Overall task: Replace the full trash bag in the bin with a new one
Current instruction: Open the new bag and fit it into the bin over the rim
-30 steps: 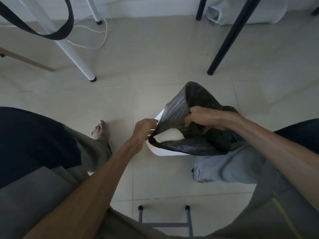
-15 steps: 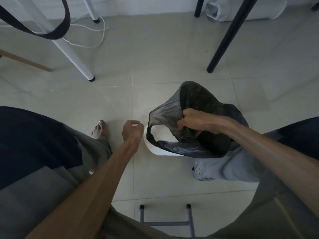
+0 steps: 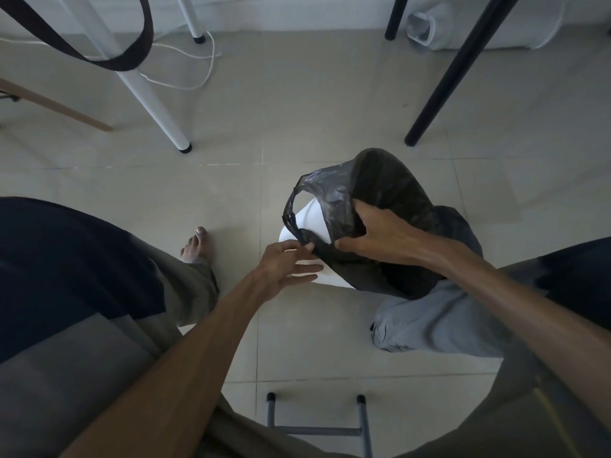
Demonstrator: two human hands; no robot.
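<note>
Left hand (image 3: 284, 264) pinching crinkled black bag (image 3: 380, 206) rim; right hand (image 3: 373, 231) gripping it, over smooth white bin (image 3: 310, 219)

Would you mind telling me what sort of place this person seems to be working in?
Probably a room in a home or small office: a tiled floor, slim table legs with a white cable trailing by the wall, and a small white bin being fitted with a black bag.

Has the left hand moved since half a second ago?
Yes. The left hand moved right toward the white bin and now pinches the black bag edge.
</note>
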